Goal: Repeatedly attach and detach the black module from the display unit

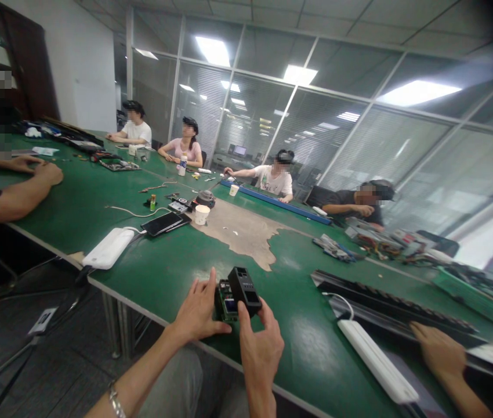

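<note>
Pinching a black plastic casing (245, 291), the fingers of the right hand (260, 348) are clamped on its lower edge, while the fingers of the left hand (198, 310) curl around a green circuit board (225, 303) touching its side. Both things are held just above the green bench (307, 354), near its edge, with a metal bracelet (116, 399) on the left wrist. Further right, a white power strip (377, 361) lies on the bench, and a co-worker's hand (438, 348) rests on a black slotted rack (390, 307).
</note>
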`<state>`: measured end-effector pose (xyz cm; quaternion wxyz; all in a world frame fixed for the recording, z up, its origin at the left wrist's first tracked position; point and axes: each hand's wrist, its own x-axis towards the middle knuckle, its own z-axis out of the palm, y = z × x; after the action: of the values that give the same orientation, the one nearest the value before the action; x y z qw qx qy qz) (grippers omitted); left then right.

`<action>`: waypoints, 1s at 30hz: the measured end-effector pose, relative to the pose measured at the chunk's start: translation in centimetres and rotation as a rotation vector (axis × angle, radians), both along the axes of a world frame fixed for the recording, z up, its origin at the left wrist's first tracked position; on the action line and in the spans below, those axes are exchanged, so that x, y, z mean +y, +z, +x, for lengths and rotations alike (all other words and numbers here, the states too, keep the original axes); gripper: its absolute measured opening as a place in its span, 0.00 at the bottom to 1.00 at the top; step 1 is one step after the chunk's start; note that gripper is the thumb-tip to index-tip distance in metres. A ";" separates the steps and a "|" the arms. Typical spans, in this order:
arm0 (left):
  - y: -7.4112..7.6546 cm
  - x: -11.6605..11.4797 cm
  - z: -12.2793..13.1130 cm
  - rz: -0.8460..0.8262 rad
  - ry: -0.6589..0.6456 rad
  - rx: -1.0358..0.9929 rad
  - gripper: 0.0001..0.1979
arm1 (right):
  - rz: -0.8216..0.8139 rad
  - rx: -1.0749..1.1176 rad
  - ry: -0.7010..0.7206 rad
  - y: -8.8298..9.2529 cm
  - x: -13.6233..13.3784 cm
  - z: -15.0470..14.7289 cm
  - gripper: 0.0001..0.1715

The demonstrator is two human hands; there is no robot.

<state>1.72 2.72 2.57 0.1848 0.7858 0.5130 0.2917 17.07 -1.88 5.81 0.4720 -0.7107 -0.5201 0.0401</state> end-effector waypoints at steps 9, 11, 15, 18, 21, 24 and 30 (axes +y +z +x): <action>0.0 -0.2 -0.1 0.029 -0.003 -0.023 0.69 | -0.065 -0.056 -0.064 -1.9 0.1 1.9 0.39; -0.1 -0.1 0.0 0.032 0.000 -0.016 0.69 | -0.071 -0.075 -0.064 -2.3 0.2 2.2 0.39; -0.3 0.0 0.1 0.047 -0.004 -0.003 0.69 | -0.084 -0.104 -0.048 -3.0 0.4 2.5 0.37; -0.4 0.1 0.1 0.045 -0.002 0.015 0.68 | -0.113 -0.116 -0.025 -3.7 0.5 2.8 0.34; -0.4 0.1 0.2 0.057 -0.001 0.033 0.69 | -0.133 -0.144 -0.026 -4.3 0.7 3.0 0.34; -0.3 0.1 0.2 0.073 -0.003 0.045 0.69 | -0.125 -0.178 -0.031 -4.8 0.9 3.1 0.37; -0.3 0.1 0.3 0.086 -0.011 0.041 0.67 | -0.045 -0.199 0.003 -5.9 0.9 3.8 0.42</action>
<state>2.00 2.81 2.30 0.1419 0.8018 0.4991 0.2966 20.84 -1.02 -0.05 0.4019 -0.7208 -0.5644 -0.0179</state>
